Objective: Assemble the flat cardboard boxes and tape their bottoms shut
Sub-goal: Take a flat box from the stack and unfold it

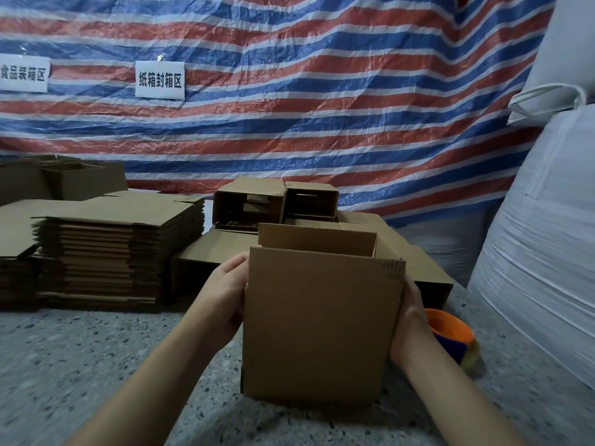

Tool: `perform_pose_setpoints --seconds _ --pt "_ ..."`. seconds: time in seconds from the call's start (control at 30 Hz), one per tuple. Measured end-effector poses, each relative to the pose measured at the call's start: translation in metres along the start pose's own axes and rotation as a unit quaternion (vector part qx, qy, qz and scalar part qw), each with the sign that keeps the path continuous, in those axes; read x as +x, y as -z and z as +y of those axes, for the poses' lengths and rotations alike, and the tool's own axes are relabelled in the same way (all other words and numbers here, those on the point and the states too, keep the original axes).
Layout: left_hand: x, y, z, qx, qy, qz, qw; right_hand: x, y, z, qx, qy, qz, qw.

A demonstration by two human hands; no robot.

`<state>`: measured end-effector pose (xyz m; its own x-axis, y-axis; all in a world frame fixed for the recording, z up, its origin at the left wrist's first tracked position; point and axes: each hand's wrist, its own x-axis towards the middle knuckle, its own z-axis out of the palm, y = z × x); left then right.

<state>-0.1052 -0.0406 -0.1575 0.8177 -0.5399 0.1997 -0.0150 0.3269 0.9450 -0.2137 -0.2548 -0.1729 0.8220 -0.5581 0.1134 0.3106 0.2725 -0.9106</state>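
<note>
An opened-up brown cardboard box (318,323) stands upright on the speckled floor in front of me, its top flaps raised. My left hand (225,294) grips its left side, fingers curled round the edge. My right hand (410,320) holds the right side, mostly hidden behind the box wall. An orange and blue tape dispenser (450,333) lies on the floor just right of my right wrist. A tall stack of flat cardboard boxes (106,249) sits to the left.
Several assembled boxes (277,201) lie behind the held box, more at far left (70,178). Large white sacks (547,252) stand at the right. A red, white and blue striped tarp (289,91) with two paper signs hangs behind.
</note>
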Motion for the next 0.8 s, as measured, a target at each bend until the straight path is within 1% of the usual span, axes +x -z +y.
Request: perform_pose_setpoints --seconds 0.1,0.2,0.33,0.5,0.57,0.63,0.7,0.73,0.8 --pt "-0.001 0.0 0.003 0.015 -0.005 -0.01 1.0 0.001 0.0 -0.002 -0.028 -0.029 -0.007 0.999" --pt "-0.001 0.0 0.003 0.027 -0.015 -0.003 1.0 0.001 -0.002 -0.007 -0.045 -0.055 -0.016 0.997" --pt "-0.001 0.002 0.002 0.055 -0.053 0.017 0.997 0.001 -0.003 -0.01 -0.06 -0.067 -0.016 0.996" --pt "-0.002 0.001 0.0 0.124 -0.057 0.03 0.99 0.002 -0.004 -0.01 -0.061 -0.073 -0.01 0.995" --pt "-0.001 0.006 0.001 0.123 -0.052 -0.01 0.991 0.003 -0.006 -0.01 -0.066 -0.074 -0.007 0.995" --pt "-0.002 0.013 0.004 0.136 -0.073 -0.068 0.986 0.004 -0.005 -0.01 -0.065 -0.079 -0.002 0.995" --pt "-0.003 0.018 0.005 0.157 -0.088 -0.105 0.978 0.005 -0.004 -0.01 -0.059 -0.082 -0.002 0.995" --pt "-0.003 0.019 0.006 0.167 -0.087 -0.11 0.976 0.005 -0.004 -0.01 -0.054 -0.082 -0.004 0.995" --pt "-0.003 0.019 0.006 0.18 -0.082 -0.095 0.976 0.007 -0.003 -0.009 -0.045 -0.084 -0.001 0.995"
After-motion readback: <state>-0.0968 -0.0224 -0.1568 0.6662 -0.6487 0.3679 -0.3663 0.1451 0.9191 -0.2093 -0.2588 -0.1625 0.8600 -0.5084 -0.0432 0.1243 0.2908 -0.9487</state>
